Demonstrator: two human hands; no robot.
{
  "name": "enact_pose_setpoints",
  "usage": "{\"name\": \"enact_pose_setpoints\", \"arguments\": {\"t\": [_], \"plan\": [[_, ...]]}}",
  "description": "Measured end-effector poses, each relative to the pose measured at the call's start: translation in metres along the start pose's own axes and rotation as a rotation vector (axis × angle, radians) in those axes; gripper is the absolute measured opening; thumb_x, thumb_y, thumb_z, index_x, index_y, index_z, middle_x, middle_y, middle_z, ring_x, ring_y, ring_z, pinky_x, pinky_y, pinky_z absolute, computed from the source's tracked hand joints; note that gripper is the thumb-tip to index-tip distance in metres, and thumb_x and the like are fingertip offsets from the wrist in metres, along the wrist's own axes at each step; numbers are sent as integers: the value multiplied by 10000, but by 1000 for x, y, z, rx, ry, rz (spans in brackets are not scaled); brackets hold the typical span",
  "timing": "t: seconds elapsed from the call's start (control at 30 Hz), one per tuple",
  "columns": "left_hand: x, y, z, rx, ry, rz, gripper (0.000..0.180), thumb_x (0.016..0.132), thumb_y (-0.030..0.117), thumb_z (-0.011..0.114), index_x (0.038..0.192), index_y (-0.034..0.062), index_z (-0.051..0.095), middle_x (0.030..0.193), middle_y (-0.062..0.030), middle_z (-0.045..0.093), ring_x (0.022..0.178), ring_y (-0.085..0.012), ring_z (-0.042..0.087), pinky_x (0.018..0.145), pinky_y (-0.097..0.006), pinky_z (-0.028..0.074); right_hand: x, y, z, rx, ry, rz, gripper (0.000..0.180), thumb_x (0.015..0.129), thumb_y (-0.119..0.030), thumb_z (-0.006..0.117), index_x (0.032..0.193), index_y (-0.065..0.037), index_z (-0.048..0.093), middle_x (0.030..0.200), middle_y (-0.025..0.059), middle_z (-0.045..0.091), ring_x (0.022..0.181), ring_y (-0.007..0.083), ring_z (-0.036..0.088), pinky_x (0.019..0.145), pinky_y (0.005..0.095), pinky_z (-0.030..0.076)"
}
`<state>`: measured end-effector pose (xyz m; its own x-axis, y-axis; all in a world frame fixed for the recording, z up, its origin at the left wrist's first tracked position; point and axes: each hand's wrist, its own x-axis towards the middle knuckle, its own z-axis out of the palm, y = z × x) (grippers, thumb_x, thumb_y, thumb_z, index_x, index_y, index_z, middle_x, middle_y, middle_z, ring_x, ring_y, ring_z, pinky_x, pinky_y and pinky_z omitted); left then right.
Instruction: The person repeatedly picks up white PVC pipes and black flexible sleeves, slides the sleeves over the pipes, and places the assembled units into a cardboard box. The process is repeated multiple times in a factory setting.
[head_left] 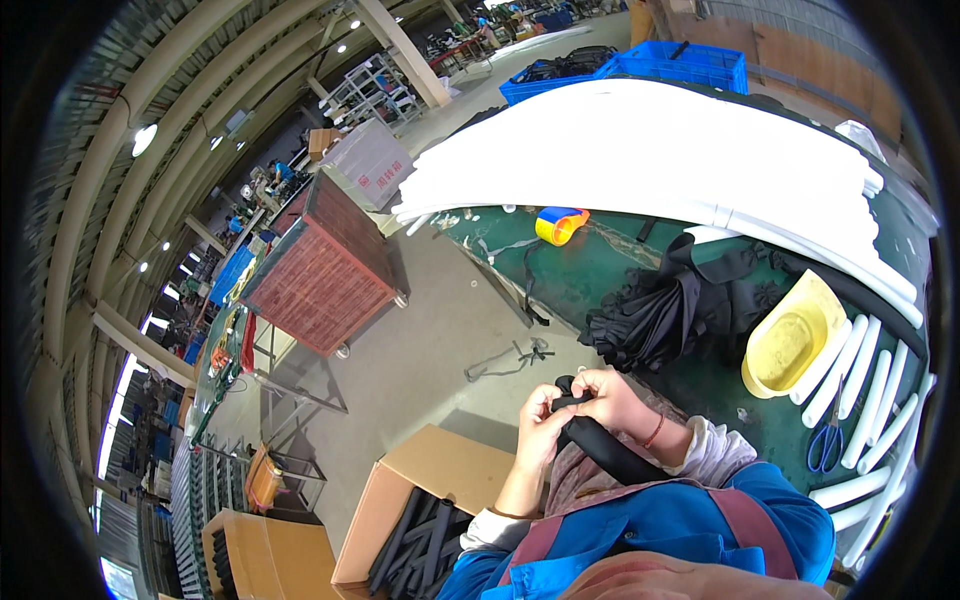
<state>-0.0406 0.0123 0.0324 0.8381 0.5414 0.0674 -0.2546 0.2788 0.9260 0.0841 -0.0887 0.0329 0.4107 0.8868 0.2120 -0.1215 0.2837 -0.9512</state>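
Both hands meet in front of my body at one end of a thick black tube [607,449], which lies slantwise across my lap. My left hand [538,432] has its fingers closed on the tube's end. Pressed against the same end from the other side is my right hand [618,406], also with fingers closed. A piece of black material [568,398] bunches between the fingertips; whether it is part of the tube I cannot tell. Just beyond my right hand, a heap of black fabric strips [650,320] lies on the green table [600,265].
A large stack of white tubes [650,140] covers the table's far side. At right are a yellow scoop [795,340], blue-handled scissors [826,446] and short white tubes [874,398]. A tape roll [560,226] sits near the edge. A cardboard box [430,462] of black tubes stands lower left.
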Motion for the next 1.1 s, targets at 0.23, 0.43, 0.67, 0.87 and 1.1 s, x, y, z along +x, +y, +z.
{"name": "enact_pose_setpoints", "arguments": {"t": [0.23,0.43,0.67,0.87,1.1], "plan": [[-5,-8,2,-17,70,58,269,703,-135,606,808,88,500,822,27,505,794,-84,509,719,-214,403,-7,-18,12,-284,148,-135,163,678,93,639,768,-30,581,659,-8,507,604,64,470,509,233,367],[-7,-18,15,403,141,353,313,652,-189,583,697,79,427,813,7,384,786,-112,442,702,-208,366,-8,-12,14,-420,182,-313,144,617,103,593,685,-19,559,650,91,518,563,201,520,501,292,382],[-14,17,-13,362,-171,107,215,753,-87,659,827,61,522,877,5,404,808,-87,442,668,-200,374,-14,-13,7,-271,50,-202,126,693,73,632,717,-35,573,743,18,526,660,92,507,556,246,390],[-26,19,-9,368,-60,235,204,759,-72,671,850,67,552,838,16,442,774,-83,450,642,-201,370,-6,-7,-9,-67,-244,10,132,790,-36,646,906,-64,592,849,-40,550,790,45,514,667,198,418],[-17,-16,17,440,264,450,187,753,-78,670,811,47,543,793,13,451,712,-79,428,612,-201,354,-14,-19,-20,148,-156,131,92,856,-101,627,936,-78,590,823,-48,575,751,30,520,647,191,417]]}}
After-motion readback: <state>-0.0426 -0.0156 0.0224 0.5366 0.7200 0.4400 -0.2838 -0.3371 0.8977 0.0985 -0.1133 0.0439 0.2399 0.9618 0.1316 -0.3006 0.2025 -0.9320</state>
